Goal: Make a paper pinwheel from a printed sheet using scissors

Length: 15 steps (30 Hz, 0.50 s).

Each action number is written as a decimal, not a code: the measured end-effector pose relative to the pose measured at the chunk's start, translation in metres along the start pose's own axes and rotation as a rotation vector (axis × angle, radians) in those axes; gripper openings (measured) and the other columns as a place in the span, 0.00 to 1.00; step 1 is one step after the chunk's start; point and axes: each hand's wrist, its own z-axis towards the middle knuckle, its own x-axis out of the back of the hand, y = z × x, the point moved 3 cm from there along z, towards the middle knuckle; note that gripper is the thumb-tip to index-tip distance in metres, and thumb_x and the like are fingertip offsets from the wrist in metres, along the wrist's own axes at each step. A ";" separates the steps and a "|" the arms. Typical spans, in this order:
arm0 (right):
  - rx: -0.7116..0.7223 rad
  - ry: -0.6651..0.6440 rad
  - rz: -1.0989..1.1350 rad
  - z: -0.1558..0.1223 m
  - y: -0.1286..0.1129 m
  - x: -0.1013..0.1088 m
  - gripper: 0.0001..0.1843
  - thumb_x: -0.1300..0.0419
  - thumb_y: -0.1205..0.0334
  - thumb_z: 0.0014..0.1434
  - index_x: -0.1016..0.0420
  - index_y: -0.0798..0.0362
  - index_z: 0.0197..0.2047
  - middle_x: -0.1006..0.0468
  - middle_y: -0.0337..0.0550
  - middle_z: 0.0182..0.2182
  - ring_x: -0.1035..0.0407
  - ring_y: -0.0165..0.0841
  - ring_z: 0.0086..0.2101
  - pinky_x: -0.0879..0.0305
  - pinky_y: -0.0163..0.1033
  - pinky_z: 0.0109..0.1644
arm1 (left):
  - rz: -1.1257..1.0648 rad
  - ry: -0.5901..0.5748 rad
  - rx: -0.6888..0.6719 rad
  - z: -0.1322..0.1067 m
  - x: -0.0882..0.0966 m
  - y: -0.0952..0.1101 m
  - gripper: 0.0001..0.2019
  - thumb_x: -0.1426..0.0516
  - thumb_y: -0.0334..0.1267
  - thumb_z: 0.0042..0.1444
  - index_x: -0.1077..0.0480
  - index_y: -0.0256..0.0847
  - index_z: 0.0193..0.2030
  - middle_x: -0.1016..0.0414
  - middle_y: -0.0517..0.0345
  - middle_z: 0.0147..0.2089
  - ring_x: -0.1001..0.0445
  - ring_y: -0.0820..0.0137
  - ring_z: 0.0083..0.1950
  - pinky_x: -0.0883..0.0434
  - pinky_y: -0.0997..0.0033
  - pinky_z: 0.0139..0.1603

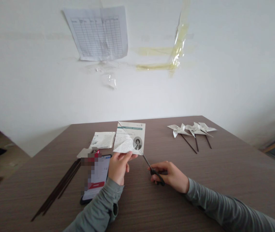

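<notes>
A square of printed paper (125, 143) with crease lines and a round photo is pinched at its lower edge by my left hand (120, 166). My right hand (170, 175) grips black-handled scissors (161, 180), fingers closed round the handles. The blades meet the paper's lower right corner; how far they reach into it I cannot tell. Left of the held sheet lies a stack of similar paper squares (102, 140). Three paper pinwheels (192, 129) on dark sticks rest at the back right of the table.
A phone (97, 180) with a lit, partly blurred screen lies left of my left hand. Several dark sticks (57, 188) lie beside it, near a small whitish piece (83, 152). The brown table (139, 206) meets a white wall with a taped sheet (100, 35).
</notes>
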 end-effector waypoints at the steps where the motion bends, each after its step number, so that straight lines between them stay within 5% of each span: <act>1: 0.002 0.001 -0.001 0.000 0.000 0.000 0.46 0.14 0.20 0.62 0.02 0.53 0.62 0.02 0.52 0.40 0.13 0.45 0.36 0.13 0.52 0.49 | -0.003 0.003 0.001 0.000 0.000 0.000 0.22 0.15 0.43 0.49 0.17 0.41 0.42 0.01 0.42 0.45 -0.01 0.48 0.41 0.43 0.81 0.16; 15: -0.006 0.010 -0.021 0.000 0.000 -0.001 0.43 0.15 0.25 0.63 0.02 0.53 0.63 0.03 0.52 0.40 0.13 0.45 0.37 0.15 0.51 0.48 | -0.024 0.031 0.028 -0.003 -0.004 0.005 0.16 0.19 0.36 0.51 0.17 0.41 0.42 0.01 0.42 0.44 0.00 0.51 0.39 0.44 0.81 0.16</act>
